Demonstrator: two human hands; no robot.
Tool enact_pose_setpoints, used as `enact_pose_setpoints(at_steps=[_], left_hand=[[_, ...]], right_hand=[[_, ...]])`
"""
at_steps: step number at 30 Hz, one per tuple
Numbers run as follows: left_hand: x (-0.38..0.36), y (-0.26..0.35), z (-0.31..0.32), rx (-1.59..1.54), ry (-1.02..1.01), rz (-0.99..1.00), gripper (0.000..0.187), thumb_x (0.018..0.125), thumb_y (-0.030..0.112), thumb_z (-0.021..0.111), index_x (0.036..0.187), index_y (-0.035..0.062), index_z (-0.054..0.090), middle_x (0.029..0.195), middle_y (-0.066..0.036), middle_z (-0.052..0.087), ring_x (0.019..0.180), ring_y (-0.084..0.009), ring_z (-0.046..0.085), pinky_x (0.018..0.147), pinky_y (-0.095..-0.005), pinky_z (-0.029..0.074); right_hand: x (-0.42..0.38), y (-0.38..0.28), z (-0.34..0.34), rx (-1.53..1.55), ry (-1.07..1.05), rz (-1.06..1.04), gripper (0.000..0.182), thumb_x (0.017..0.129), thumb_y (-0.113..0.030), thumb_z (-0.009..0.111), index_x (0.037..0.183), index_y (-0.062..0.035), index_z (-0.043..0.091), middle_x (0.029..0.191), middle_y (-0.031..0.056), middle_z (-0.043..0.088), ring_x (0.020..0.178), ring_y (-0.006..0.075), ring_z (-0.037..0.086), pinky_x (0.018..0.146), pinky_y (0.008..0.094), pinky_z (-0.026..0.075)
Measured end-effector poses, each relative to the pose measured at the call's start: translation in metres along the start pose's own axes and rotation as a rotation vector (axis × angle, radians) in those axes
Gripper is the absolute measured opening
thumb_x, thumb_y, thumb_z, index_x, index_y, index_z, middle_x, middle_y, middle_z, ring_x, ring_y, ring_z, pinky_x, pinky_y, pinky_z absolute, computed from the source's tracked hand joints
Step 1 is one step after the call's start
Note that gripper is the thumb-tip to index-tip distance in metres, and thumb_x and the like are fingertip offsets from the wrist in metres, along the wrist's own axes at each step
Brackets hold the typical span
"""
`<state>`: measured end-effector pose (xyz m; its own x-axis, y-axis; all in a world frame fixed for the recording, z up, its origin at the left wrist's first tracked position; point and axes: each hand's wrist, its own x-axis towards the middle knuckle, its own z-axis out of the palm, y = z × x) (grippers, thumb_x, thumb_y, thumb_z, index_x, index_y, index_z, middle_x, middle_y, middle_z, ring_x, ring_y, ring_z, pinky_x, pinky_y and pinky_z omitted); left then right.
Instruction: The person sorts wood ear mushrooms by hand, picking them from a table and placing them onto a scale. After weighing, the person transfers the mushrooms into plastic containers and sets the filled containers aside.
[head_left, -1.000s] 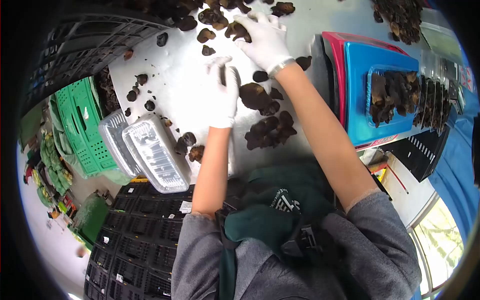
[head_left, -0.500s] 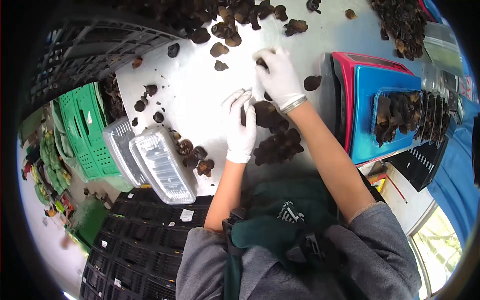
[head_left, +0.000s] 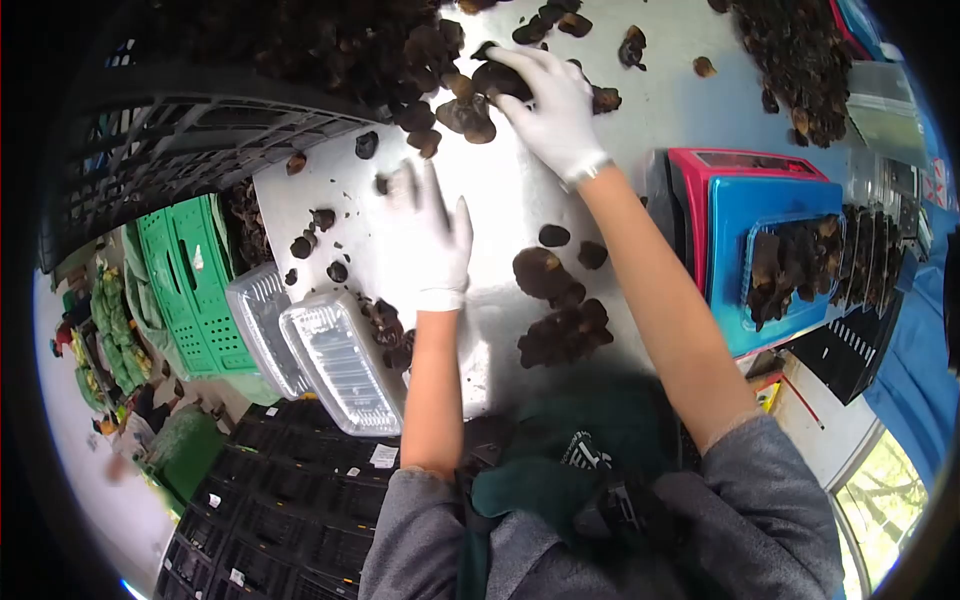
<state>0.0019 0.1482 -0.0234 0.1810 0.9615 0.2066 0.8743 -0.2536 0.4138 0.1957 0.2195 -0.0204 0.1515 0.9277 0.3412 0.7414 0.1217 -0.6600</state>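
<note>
Both gloved hands have pushed farther up the steel table (head_left: 620, 150) since a moment ago, the left hand (head_left: 432, 240) flat with fingers spread, touching nothing, the right hand (head_left: 552, 105) closed on a dark mushroom (head_left: 497, 78) at the heap's edge.

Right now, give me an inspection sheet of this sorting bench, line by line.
Surface: pale table, dark crumbs scattered.
Job's things: dark mushroom pile at far edge; small heap near the body; filled clear tray on the blue scale.
Clutter: stacked empty clear trays at the left edge.
Hands: right hand, gloved, grips a mushroom; left hand, gloved, open and flat, holds nothing.
Cables: nothing seen.
Surroundings: green crate, black crates.
</note>
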Motion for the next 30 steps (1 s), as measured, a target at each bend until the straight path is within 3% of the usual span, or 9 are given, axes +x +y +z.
enact_pose_setpoints(at_steps=[4, 11, 13, 16, 18, 22, 26, 27, 30], left_hand=[[0.005, -0.024, -0.009, -0.136, 0.083, 0.007, 0.034, 0.086, 0.012, 0.062, 0.119, 0.0040, 0.064, 0.119, -0.015, 0.059, 0.111, -0.0280, 0.052, 0.101, -0.0406, 0.038], [0.036, -0.010, 0.002, 0.009, 0.188, -0.161, 0.050, 0.087, 0.027, 0.065, 0.131, 0.0069, 0.055, 0.137, -0.027, 0.043, 0.124, -0.0412, 0.043, 0.109, -0.0501, 0.029], [0.028, -0.008, 0.003, 0.011, 0.025, -0.100, 0.060, 0.088, 0.038, 0.060, 0.139, 0.0089, 0.048, 0.144, -0.030, 0.035, 0.135, -0.0441, 0.033, 0.114, -0.0574, 0.016], [-0.007, 0.021, 0.012, 0.191, -0.283, 0.094, 0.073, 0.088, 0.041, 0.058, 0.148, 0.0096, 0.033, 0.152, -0.021, 0.029, 0.142, -0.0381, 0.024, 0.118, -0.0524, 0.015], [-0.034, 0.037, 0.034, -0.174, -0.252, 0.073, 0.063, 0.081, 0.022, 0.066, 0.139, 0.0065, 0.044, 0.146, -0.020, 0.038, 0.137, -0.0378, 0.032, 0.115, -0.0505, 0.023], [-0.029, 0.040, 0.012, -0.491, 0.034, 0.120, 0.019, 0.083, 0.008, 0.066, 0.102, 0.0059, 0.068, 0.120, -0.012, 0.059, 0.114, -0.0312, 0.053, 0.099, -0.0450, 0.042], [-0.010, -0.001, -0.002, -0.137, 0.182, -0.097, 0.035, 0.089, 0.010, 0.060, 0.123, 0.0029, 0.058, 0.122, -0.018, 0.053, 0.120, -0.0311, 0.048, 0.103, -0.0413, 0.039], [-0.001, -0.009, -0.001, -0.347, 0.209, -0.274, 0.047, 0.090, 0.015, 0.059, 0.134, 0.0011, 0.049, 0.129, -0.024, 0.048, 0.128, -0.0349, 0.041, 0.106, -0.0439, 0.035], [0.025, -0.015, -0.003, -0.216, 0.084, -0.182, 0.061, 0.089, 0.028, 0.059, 0.141, 0.0011, 0.042, 0.139, -0.028, 0.040, 0.131, -0.0421, 0.036, 0.112, -0.0481, 0.028]], right_hand=[[-0.014, 0.014, -0.016, 0.078, 0.149, 0.075, 0.044, 0.076, -0.013, 0.059, 0.118, -0.0228, 0.064, 0.117, 0.0066, 0.060, 0.110, 0.0292, 0.051, 0.097, 0.0440, 0.037], [0.010, 0.003, 0.008, -0.166, -0.030, -0.056, 0.024, 0.076, -0.012, 0.059, 0.095, -0.0197, 0.070, 0.100, -0.0008, 0.067, 0.104, 0.0245, 0.054, 0.091, 0.0428, 0.036], [0.006, -0.007, 0.000, 0.063, 0.162, 0.071, 0.014, 0.078, -0.017, 0.063, 0.090, -0.0149, 0.070, 0.091, 0.0013, 0.068, 0.093, 0.0259, 0.058, 0.089, 0.0424, 0.040], [-0.018, -0.080, -0.014, 0.594, -0.100, 0.079, 0.026, 0.081, -0.023, 0.065, 0.105, -0.0159, 0.069, 0.102, 0.0045, 0.068, 0.102, 0.0264, 0.058, 0.095, 0.0437, 0.041], [-0.031, -0.088, -0.010, 0.402, -0.390, -0.205, 0.043, 0.083, -0.031, 0.065, 0.124, -0.0203, 0.061, 0.123, 0.0054, 0.063, 0.121, 0.0288, 0.051, 0.102, 0.0481, 0.038], [-0.003, -0.027, 0.032, -0.140, -0.060, -0.105, 0.045, 0.081, -0.033, 0.067, 0.124, -0.0248, 0.063, 0.136, 0.0052, 0.053, 0.126, 0.0310, 0.044, 0.106, 0.0480, 0.034], [-0.026, -0.027, -0.011, 0.012, -0.677, -0.128, 0.030, 0.079, -0.029, 0.068, 0.107, -0.0198, 0.069, 0.128, 0.0071, 0.058, 0.123, 0.0294, 0.047, 0.105, 0.0456, 0.034], [-0.039, -0.031, -0.027, 0.063, -0.553, -0.168, 0.029, 0.078, -0.028, 0.068, 0.105, -0.0185, 0.070, 0.128, 0.0059, 0.058, 0.123, 0.0290, 0.048, 0.106, 0.0443, 0.033], [-0.030, -0.003, -0.040, -0.042, -0.036, 0.067, 0.043, 0.077, -0.029, 0.069, 0.119, -0.0184, 0.066, 0.134, 0.0084, 0.054, 0.128, 0.0337, 0.042, 0.109, 0.0446, 0.030]])
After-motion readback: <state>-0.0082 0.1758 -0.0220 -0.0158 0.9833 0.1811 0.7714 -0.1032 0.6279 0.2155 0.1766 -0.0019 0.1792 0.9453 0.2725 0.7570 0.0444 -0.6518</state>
